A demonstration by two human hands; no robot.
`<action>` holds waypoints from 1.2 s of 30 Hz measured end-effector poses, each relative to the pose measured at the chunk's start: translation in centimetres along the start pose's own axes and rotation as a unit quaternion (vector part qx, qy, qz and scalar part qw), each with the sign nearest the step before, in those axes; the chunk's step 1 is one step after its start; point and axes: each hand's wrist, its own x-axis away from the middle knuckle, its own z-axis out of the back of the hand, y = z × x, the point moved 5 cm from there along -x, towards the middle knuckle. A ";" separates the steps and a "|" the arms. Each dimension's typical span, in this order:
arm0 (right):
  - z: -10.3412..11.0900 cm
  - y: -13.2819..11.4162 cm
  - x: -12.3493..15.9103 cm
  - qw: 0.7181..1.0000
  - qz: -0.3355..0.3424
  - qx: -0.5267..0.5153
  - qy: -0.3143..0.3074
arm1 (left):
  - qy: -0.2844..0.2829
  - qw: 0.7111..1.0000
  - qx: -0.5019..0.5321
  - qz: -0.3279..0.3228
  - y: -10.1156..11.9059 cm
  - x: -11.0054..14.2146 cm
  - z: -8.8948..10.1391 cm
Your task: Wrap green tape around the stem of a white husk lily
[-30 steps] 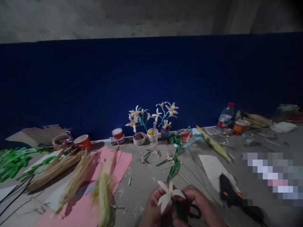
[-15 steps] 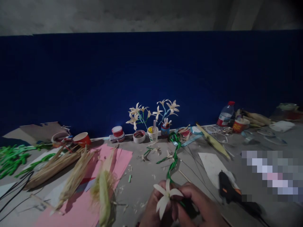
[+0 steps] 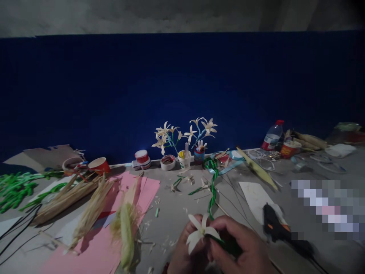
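Low in the middle of the picture, my left hand [image 3: 185, 255] pinches the base of a small cream flower [image 3: 199, 232] with pointed petals. My right hand [image 3: 242, 249] is closed just to its right, fingers on the flower's stem and on a green ribbon [image 3: 212, 190]. That ribbon runs from my fingers away across the grey table [image 3: 176, 213] to a curled heap. Both hands touch each other around the stem.
A black glue gun [image 3: 275, 226] lies right of my hands on white paper [image 3: 253, 198]. Pink paper [image 3: 137, 194], corn husks [image 3: 85, 207] and green leaf strips [image 3: 14, 188] lie left. Finished flowers in cups [image 3: 185, 142], tape rolls, a water bottle [image 3: 272, 136] line the blue wall.
The flower and both hands have shifted slightly up and right in the picture. My right fingers have worked further over the stem, with the green ribbon pulled straighter toward my hands.
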 end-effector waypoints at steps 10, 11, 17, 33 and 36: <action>-0.4 0.1 -0.6 1.000 0.005 -0.014 -0.026 | -0.014 1.000 0.027 -0.005 0.1 -0.2 0.0; -0.4 0.1 -0.6 0.999 0.005 -0.015 -0.035 | -0.007 1.000 0.024 -0.004 0.1 -0.2 0.0; -0.1 -0.1 -1.0 0.999 0.012 0.018 -0.034 | 0.018 0.999 0.033 0.003 0.4 -0.3 -0.4; -0.2 0.9 -1.6 0.997 -0.020 -0.007 -0.071 | -0.053 0.996 0.051 0.058 0.4 -0.7 -2.3; -0.5 1.3 -1.5 0.993 -0.042 -0.062 -0.088 | -0.077 0.993 0.053 0.076 0.5 -0.7 -2.7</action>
